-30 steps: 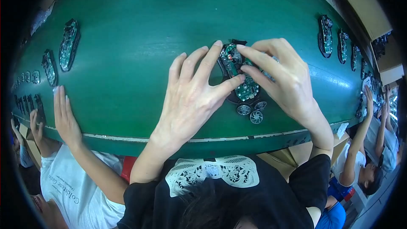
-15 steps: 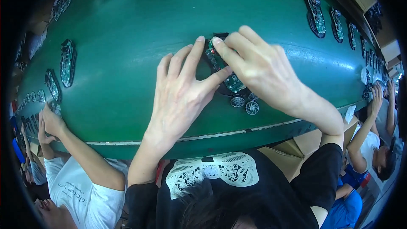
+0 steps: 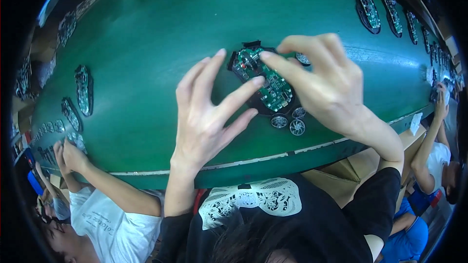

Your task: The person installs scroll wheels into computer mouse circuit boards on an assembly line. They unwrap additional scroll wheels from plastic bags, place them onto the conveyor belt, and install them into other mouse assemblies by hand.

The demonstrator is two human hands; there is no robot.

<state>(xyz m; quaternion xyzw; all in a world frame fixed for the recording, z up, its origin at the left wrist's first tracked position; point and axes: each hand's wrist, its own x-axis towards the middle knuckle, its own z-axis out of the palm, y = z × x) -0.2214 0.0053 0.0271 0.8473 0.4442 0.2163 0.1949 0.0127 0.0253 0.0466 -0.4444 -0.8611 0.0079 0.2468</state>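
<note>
A green circuit board (image 3: 277, 90) lies in a black casing (image 3: 252, 45) on the green table in front of me. My left hand (image 3: 207, 102) is at its left side with fingers spread, the index fingertip on or just above the middle of the board. Over the right side is my right hand (image 3: 321, 75): its thumb tip is by the board's upper part, and the curled index finger stands a little apart from it. I see nothing held between them. Small silver spoked wheels (image 3: 297, 127) sit at the casing's near end, and another wheel (image 3: 302, 59) shows behind my right hand.
Similar board assemblies stand in rows at the left (image 3: 84, 90) and right (image 3: 366, 7) of the green table (image 3: 170, 24). A co-worker's hands (image 3: 70, 156) work at the far left, another's hand (image 3: 441, 102) at the far right. Cardboard boxes (image 3: 336, 182) are below the near edge.
My right hand has moved slightly right and its index finger has lifted from the thumb. My left fingers have drawn back from the casing's upper edge, so more of the board shows.
</note>
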